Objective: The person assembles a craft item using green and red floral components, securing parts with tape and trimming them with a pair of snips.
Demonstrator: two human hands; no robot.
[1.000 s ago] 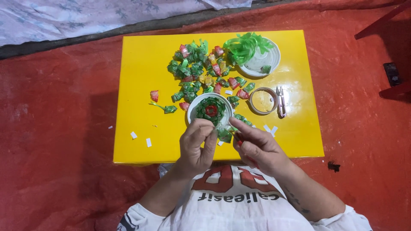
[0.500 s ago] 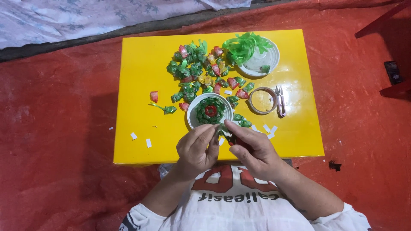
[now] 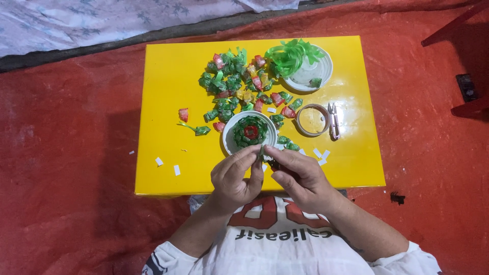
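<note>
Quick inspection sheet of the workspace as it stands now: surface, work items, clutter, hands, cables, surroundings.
Surface: yellow table, on a red floor sheet.
Work items: small green folded piece pinched between both hands; white dish holding a green rosette with red centre.
Clutter: pile of folded green and red pieces; white plate with green ribbon strips; tape roll; small snips; white paper scraps.
Hands: left hand and right hand, fingertips together at the table's near edge.
Cables: nothing seen.
Surroundings: pale patterned cloth at the far side.
</note>
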